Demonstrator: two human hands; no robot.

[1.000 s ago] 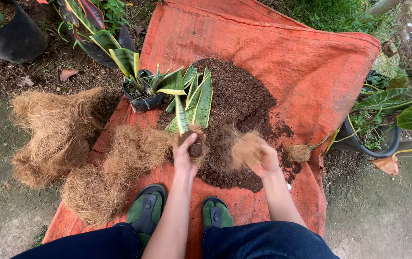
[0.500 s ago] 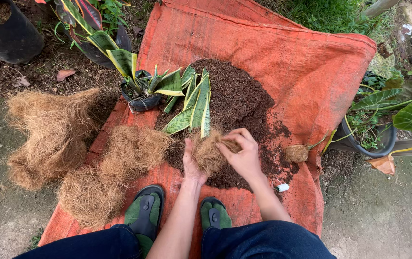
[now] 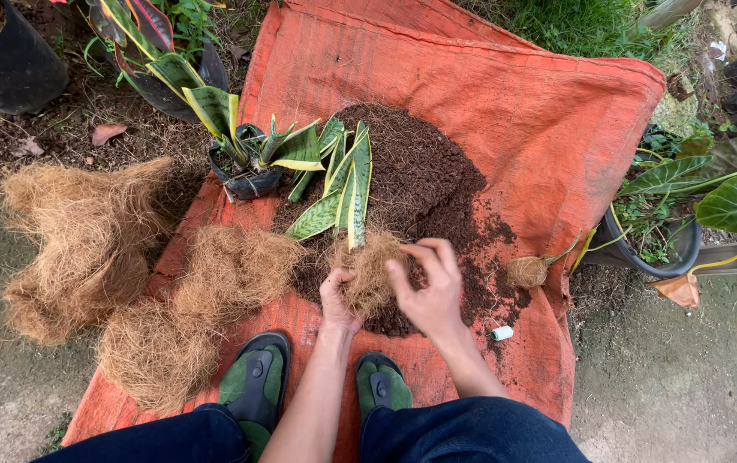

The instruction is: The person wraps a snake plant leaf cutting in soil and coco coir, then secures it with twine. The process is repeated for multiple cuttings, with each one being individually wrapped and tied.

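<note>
A plant with long green, yellow-edged leaves [image 3: 342,193] lies over a heap of dark soil [image 3: 424,176] on an orange tarp [image 3: 471,77]. Its root end is wrapped in a wad of brown coconut fibre [image 3: 373,270]. My left hand [image 3: 338,300] grips the wad from below left. My right hand [image 3: 428,287] presses fibre against it from the right, fingers curled over the top. Both hands close around the same fibre ball.
Loose coconut fibre piles lie at left [image 3: 85,240] and on the tarp [image 3: 231,270]. A small black pot with a leafy plant [image 3: 252,167] stands beside the soil. A small fibre ball [image 3: 527,272] and a white spool [image 3: 501,333] lie right. My green shoes [image 3: 257,381] rest on the tarp.
My right hand brought a tuft of fibre from the right onto the plant's root end and now presses it there. The left hand has kept its hold on the plant's base.
</note>
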